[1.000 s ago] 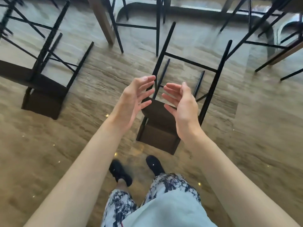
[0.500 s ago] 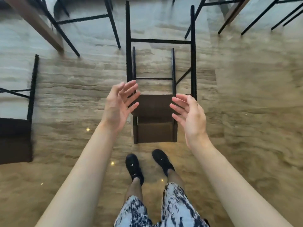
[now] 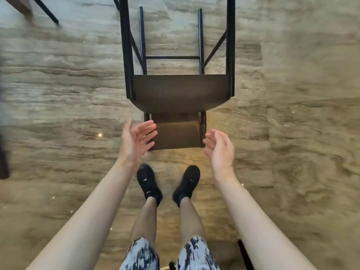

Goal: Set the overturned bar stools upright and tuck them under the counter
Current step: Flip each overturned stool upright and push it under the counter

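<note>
An overturned bar stool (image 3: 179, 92) lies on its back on the tiled floor straight in front of me, its dark brown seat facing me and its black metal legs pointing away. Its low brown backrest (image 3: 177, 135) rests flat on the floor nearest my feet. My left hand (image 3: 136, 142) hovers at the backrest's left edge, fingers spread, palm turned inward. My right hand (image 3: 220, 149) hovers at the backrest's right edge, also spread and empty. Neither hand touches the stool.
My two black shoes (image 3: 167, 182) stand just behind the backrest. A dark edge of another stool (image 3: 3, 152) shows at the far left. A black leg (image 3: 44, 9) and a wooden piece reach in at the top left. A dark object (image 3: 243, 254) sits at the bottom right.
The view has closed in and tilted down over the stool. Both hands have dropped from over the seat to either side of the backrest and moved further apart.
</note>
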A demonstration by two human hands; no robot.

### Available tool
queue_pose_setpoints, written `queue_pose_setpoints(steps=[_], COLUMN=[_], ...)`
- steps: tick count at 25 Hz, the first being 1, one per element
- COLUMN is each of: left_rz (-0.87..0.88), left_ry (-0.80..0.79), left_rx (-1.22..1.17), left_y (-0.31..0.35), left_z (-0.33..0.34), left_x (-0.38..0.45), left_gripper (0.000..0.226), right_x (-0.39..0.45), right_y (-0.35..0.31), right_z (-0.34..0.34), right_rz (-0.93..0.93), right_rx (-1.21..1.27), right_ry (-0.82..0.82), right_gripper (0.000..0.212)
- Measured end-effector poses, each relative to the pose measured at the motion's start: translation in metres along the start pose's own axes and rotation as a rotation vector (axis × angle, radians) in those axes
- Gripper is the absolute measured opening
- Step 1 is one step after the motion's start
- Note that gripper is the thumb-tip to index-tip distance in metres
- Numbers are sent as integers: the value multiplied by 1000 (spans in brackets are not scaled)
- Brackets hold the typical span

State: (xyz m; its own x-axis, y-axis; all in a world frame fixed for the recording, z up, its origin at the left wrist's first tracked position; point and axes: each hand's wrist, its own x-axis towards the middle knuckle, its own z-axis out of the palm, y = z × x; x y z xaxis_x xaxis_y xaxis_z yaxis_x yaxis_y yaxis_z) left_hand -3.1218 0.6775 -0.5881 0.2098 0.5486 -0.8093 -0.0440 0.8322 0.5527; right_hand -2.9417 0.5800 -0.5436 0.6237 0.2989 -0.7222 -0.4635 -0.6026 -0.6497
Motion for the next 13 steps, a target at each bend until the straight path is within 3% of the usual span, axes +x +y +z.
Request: queue_pose_setpoints(steps=[9, 13], left_rz=[-180, -258], left_ry=[160, 231], left_rx=[222, 320], left_y=[-137, -188], left_z=[-31, -41], left_x=[98, 141], left_gripper=[49, 35], right_x=[135, 186], right_y=[137, 200], right_z=[-55, -55], right_rz=[195, 271], right_rx=[-180, -264], right_ry=[70, 89], right_gripper=[14, 21])
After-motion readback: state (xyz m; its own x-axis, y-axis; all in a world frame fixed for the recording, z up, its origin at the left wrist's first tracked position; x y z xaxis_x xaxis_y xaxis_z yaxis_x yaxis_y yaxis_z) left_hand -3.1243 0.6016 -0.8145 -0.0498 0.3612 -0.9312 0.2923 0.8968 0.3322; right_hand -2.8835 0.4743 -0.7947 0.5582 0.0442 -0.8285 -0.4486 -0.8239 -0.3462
